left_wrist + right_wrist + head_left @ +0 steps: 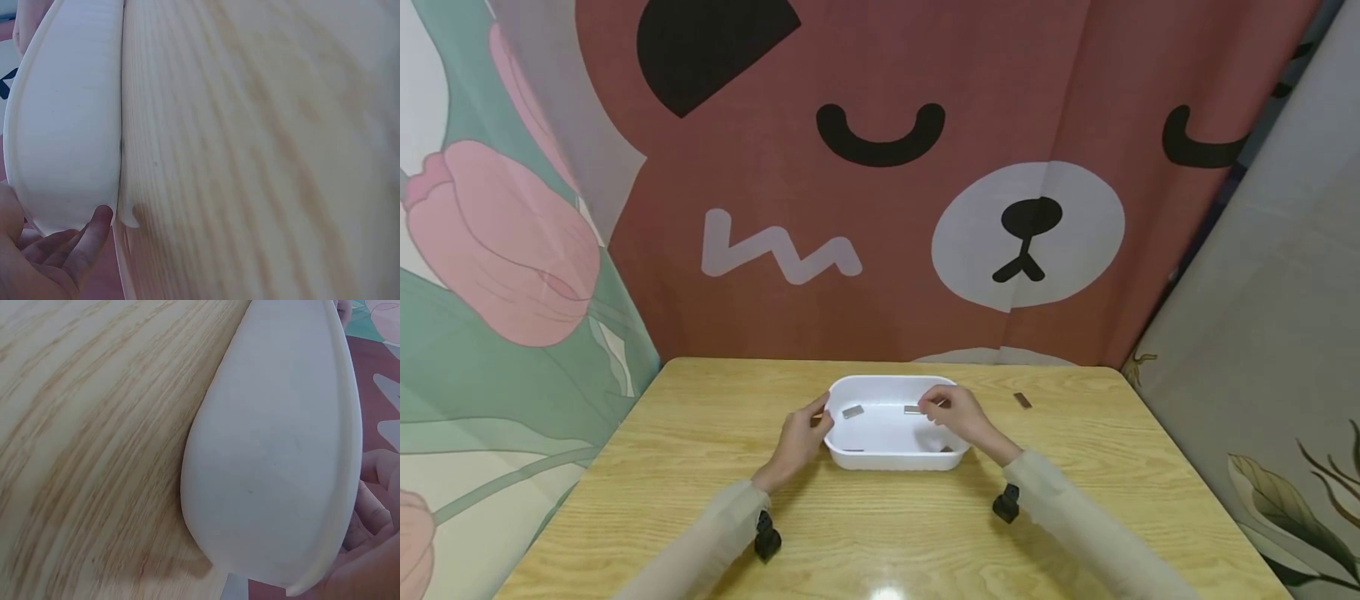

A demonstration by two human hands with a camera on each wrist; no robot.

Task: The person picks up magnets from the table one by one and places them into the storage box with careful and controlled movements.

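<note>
A white oblong tray [887,461] rests on the wooden table. My left hand [797,437] holds its left end, thumb at the rim; in the left wrist view its fingers reach under the tray's end [69,125]. Over the tray's right part, my right hand [958,412] has its fingers curled and pinches a small silvery flat strip [912,409] at the fingertips. Another silvery strip [852,412] lies in the tray at the back left. Small dark pieces show near the front wall, partly hidden by the rim. In the right wrist view the tray's wall [275,456] hides the fingertips.
A small brown strip [1022,401] lies on the table [1075,467], right of the tray. Behind the table hangs a curtain [880,317] with a bear print. Patterned curtains stand at both sides. A black camera is worn on each wrist.
</note>
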